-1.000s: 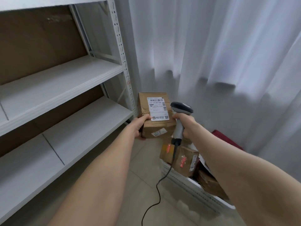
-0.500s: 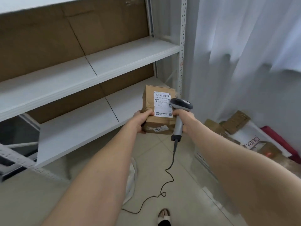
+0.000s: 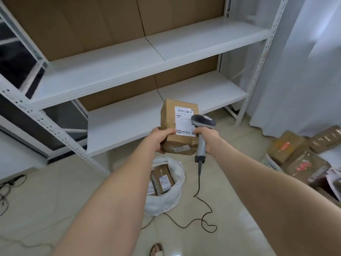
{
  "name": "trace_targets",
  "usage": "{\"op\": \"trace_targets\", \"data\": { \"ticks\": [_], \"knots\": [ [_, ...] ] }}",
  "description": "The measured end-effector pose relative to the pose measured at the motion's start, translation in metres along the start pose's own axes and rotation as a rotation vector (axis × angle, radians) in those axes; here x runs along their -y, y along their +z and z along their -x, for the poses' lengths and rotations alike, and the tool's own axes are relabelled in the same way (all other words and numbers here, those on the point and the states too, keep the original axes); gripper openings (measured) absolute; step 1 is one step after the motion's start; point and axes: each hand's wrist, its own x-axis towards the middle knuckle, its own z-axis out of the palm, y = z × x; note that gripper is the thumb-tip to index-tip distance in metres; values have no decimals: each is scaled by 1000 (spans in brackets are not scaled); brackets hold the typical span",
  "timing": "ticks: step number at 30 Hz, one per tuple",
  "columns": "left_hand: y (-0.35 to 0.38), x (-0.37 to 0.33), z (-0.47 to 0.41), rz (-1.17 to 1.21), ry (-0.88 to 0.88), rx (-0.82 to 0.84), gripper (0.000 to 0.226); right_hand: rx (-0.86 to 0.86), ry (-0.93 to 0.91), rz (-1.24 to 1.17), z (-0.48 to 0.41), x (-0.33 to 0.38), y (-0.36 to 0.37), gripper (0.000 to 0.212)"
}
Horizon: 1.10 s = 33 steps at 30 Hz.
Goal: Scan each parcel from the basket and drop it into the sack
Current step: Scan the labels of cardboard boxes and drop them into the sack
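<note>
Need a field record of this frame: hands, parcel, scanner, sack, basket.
left hand: holds the parcel at its lower left edge
right hand: grips the scanner by its handle
scanner head: beside the right edge of the label
cable: trails on the floor
sack: white, open, below the parcel, holds labelled boxes
basket: far right, holds taped boxes
stage: parcel not yet dropped

One wide-angle view from the person's head, facing forward and down. Both bare forearms stretch away from the lens, very close at the bottom edge. The left hand [image 3: 159, 140] and right hand [image 3: 209, 138] sit mid-frame. White shelves [image 3: 120, 60] fill the top, and the tiled floor [image 3: 55, 191] lies below.
</note>
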Motion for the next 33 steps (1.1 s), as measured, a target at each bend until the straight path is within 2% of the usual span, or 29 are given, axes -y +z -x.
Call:
{"op": "trace_targets", "data": {
  "ticks": [7, 13, 16, 18, 21, 25, 33],
  "knots": [
    [-111, 29, -83, 10, -88, 4, 59, 2, 45, -12, -40, -33, 136, 16],
    [-157, 90, -176, 26, -174, -6, 56, 34, 137, 12, -113, -90, 212, 13],
    [-168, 141, -228, 54, -218, -52, 50, 67, 184, 74, -167, -138, 237, 27],
    [-171, 182, -265, 50, -263, -62, 50, 64, 209, 79, -196, -169, 253, 13],
    [-170, 250, -322, 53, -320, -71, 49, 64, 258, 107, -248, -224, 272, 9],
    [-164, 336, -392, 108, -385, -75, 43, 79, 311, 160, -322, -303, 288, 16],
    [-158, 467, -494, 179, -509, -95, 49, 122, 373, 326, -437, -422, 320, 19]
  ]
}}
